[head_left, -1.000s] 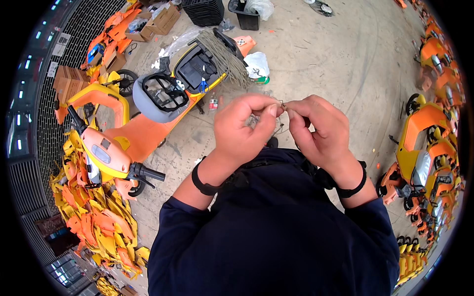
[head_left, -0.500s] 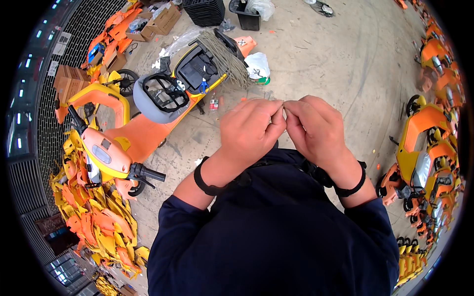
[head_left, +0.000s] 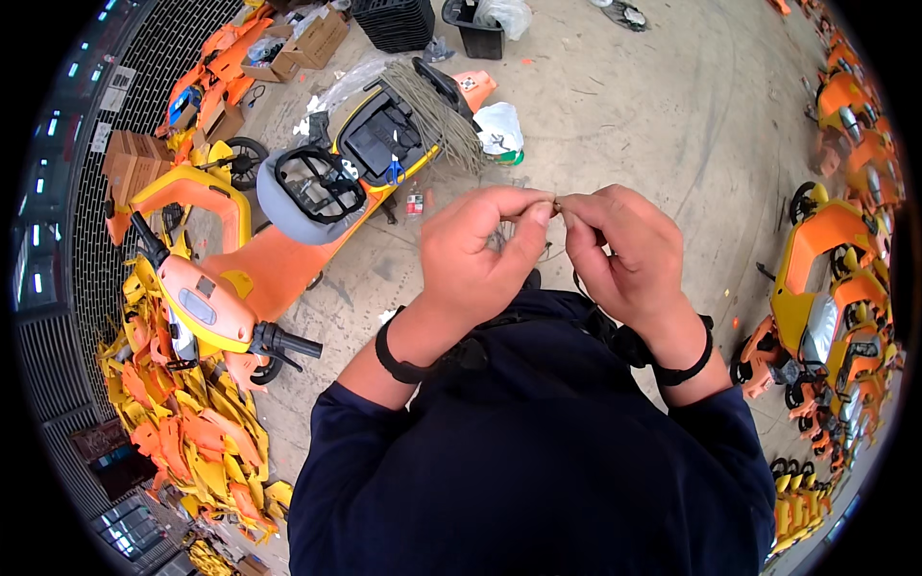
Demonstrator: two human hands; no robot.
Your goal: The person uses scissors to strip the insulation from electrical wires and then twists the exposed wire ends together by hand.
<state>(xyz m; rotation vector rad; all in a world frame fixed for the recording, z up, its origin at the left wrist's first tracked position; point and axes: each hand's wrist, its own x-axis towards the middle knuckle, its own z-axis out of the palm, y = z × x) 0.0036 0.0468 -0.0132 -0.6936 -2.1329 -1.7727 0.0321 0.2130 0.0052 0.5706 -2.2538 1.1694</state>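
My left hand point(head_left: 477, 242) and my right hand point(head_left: 628, 252) are raised in front of my chest, fingertips nearly meeting. Each pinches thumb against forefinger on a small dark knot-like bit of thin strand point(head_left: 557, 205). Dark strands show faintly below the left fingers; whether they are cord or wire I cannot tell. Ahead and to the left stands an orange and yellow scooter point(head_left: 279, 264), with a grey, black-framed seat-shaped part point(head_left: 312, 195) lying on it. Blue-handled scissors point(head_left: 395, 169) rest by its open black compartment point(head_left: 379, 134), and a bundle of grey-green cords point(head_left: 432, 120) drapes over its rear.
Orange and yellow body panels point(head_left: 197, 432) are heaped at the left. Scooters point(head_left: 826, 278) line the right side. Cardboard boxes point(head_left: 317, 40), stacked black crates point(head_left: 396, 24), a black bin point(head_left: 477, 36) and a white plastic bag point(head_left: 499, 128) stand on the concrete floor at the far side.
My hands have moved slightly apart and the thumbs have shifted. A small dark knot now shows between the fingertips, and thin strands show below the left fingers.
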